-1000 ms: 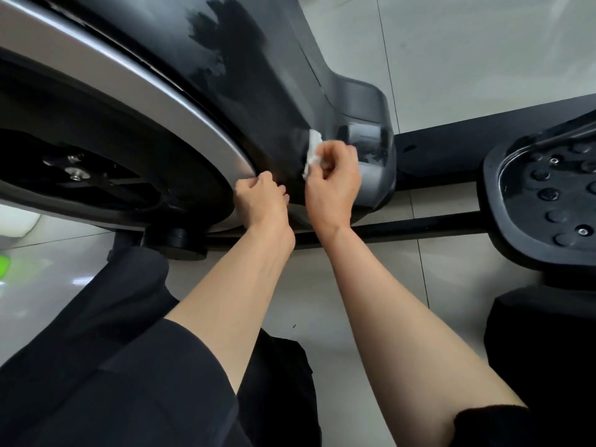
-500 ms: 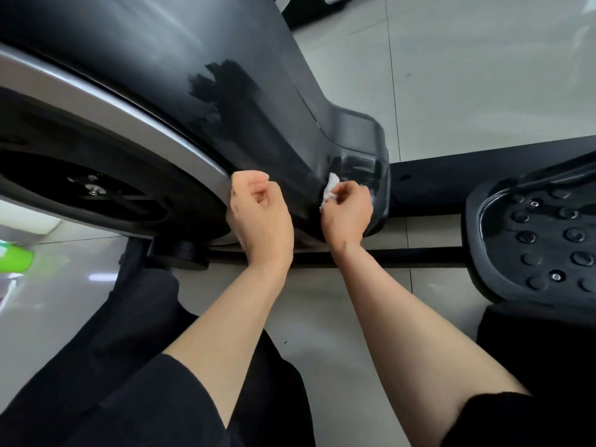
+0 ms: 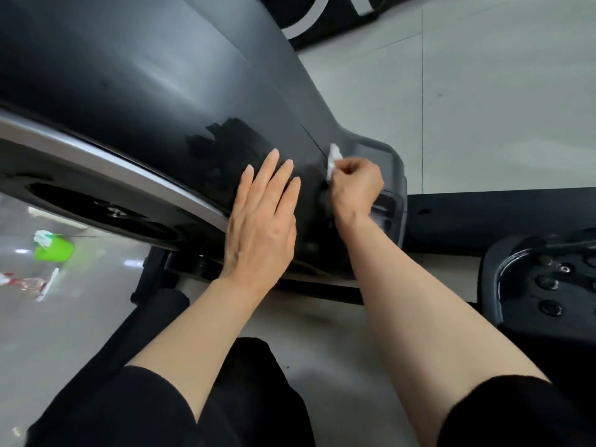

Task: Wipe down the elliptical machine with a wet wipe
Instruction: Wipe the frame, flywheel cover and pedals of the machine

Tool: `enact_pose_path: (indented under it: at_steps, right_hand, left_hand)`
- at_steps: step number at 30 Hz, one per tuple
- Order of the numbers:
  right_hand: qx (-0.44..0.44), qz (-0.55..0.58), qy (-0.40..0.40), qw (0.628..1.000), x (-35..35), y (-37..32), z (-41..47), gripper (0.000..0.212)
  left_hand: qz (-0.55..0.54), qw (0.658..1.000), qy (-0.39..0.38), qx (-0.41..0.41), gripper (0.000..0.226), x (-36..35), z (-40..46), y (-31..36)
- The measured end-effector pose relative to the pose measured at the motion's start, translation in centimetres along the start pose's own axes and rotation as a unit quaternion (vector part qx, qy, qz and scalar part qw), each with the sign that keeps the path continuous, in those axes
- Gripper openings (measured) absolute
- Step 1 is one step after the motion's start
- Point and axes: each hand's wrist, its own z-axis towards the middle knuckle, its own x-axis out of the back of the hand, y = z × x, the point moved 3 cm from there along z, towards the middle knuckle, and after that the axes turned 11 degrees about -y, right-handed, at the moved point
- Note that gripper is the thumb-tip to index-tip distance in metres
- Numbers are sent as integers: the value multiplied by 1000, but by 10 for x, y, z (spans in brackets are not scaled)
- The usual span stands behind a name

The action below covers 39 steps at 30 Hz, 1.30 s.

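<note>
The elliptical machine's dark grey housing (image 3: 135, 79) fills the upper left, with a silver trim band (image 3: 96, 154) curving below it and a darker wet patch (image 3: 232, 140) near its middle. My right hand (image 3: 354, 185) grips a small crumpled white wet wipe (image 3: 333, 158) and holds it against the housing's lower right end. My left hand (image 3: 261, 214) lies flat on the housing just left of it, fingers straight and together.
A black foot pedal (image 3: 541, 279) with round studs sits at the right. A black base rail (image 3: 483, 214) runs behind it. A green container (image 3: 53, 248) and a wrapper (image 3: 29, 282) lie on the tiled floor at the left. My dark-clothed legs (image 3: 129, 398) fill the bottom.
My left hand has opened from curled fingers to a flat palm on the housing. My right hand with the wipe has stayed at the housing's lower right end. The view has tilted upward.
</note>
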Motion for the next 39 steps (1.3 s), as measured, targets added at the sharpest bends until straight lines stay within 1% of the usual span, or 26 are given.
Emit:
enact_pose_path:
  at_steps: [2, 3, 5, 7, 9, 10, 11, 13, 14, 16, 18, 20, 22, 23, 24, 25, 27, 29, 30, 33, 34, 35, 36, 37, 38, 39]
  right_hand:
    - [20, 62, -24, 998, -11, -24, 0, 19]
    - [27, 74, -25, 997, -13, -30, 2, 12]
    - [0, 27, -23, 999, -4, -22, 4, 14]
    - [-57, -26, -30, 998, 10, 1, 4, 24]
    - [-88, -13, -29, 996, 17, 17, -2, 37]
    - [-85, -1, -24, 996, 16, 17, -8, 39]
    - [-63, 9, -24, 998, 10, 12, -14, 36]
    - [22, 51, -42, 998, -5, -18, -30, 16]
    - [77, 76, -57, 993, -11, -37, -39, 15]
    - [182, 114, -92, 972, -16, -73, -59, 26]
    - [226, 116, -99, 962, -17, -82, -73, 29]
    - [189, 120, -71, 972, -14, -65, -83, 28]
    - [138, 121, -33, 982, -13, -50, -93, 26]
    - [145, 114, -19, 983, -15, -52, -100, 24]
    - [183, 106, -17, 977, -20, -63, -109, 23]
    - [239, 97, -34, 966, -29, -79, -120, 21]
    - [357, 40, -96, 928, -49, -111, -144, 14]
    - [428, -30, -125, 895, -59, -134, -151, 13]
    - [437, -47, -117, 890, -60, -143, -146, 14]
    - [410, -46, -67, 908, -55, -167, -128, 14]
    - [417, -52, -67, 905, -56, -173, -127, 14]
    - [444, -73, -82, 889, -58, -176, -132, 15]
    - [482, -105, -106, 863, -62, -176, -139, 16]
    - [516, -136, -133, 835, -65, -173, -146, 17]
    - [535, -154, -153, 817, -65, -170, -151, 18]
    - [536, -159, -159, 814, -65, -171, -150, 18]
  left_hand:
    - [-17, 1000, 2, 12, 44, 0, 3, 4]
    - [-21, 1000, -4, 10, 44, -1, 4, 6]
    - [-20, 1000, -13, -4, 44, -4, 6, 7]
    - [-20, 1000, -5, -11, 41, -6, 8, 6]
    - [-41, 999, 10, -13, 35, -6, 7, 8]
    - [-62, 998, 23, -13, 31, -5, 5, 8]
    - [-87, 995, 43, -10, 26, -2, 3, 7]
    - [-126, 987, 101, 6, 24, 10, -2, 2]
    - [-134, 982, 132, 25, 26, 18, -4, -2]
    - [-132, 968, 190, 92, 26, 36, -10, -13]
    - [-146, 945, 235, 176, 27, 49, -17, -27]
    - [-180, 916, 265, 242, 32, 55, -26, -37]
    - [-227, 886, 277, 293, 46, 59, -35, -41]
    - [-259, 870, 277, 315, 55, 60, -37, -42]
    - [-296, 854, 271, 332, 62, 62, -38, -44]
    - [-336, 838, 260, 343, 68, 63, -39, -45]
    - [-407, 811, 250, 338, 69, 65, -42, -50]
    - [-449, 788, 260, 332, 63, 70, -48, -58]
    - [-471, 772, 265, 334, 62, 72, -51, -63]
    - [-554, 700, 271, 359, 60, 79, -53, -70]
    - [-570, 687, 266, 365, 60, 81, -52, -71]
    - [-580, 678, 263, 366, 60, 82, -50, -73]
    - [-587, 674, 264, 362, 61, 85, -49, -74]
    - [-589, 674, 268, 355, 62, 87, -49, -76]
    - [-586, 679, 273, 348, 62, 90, -48, -78]
    - [-582, 683, 280, 342, 63, 93, -48, -81]
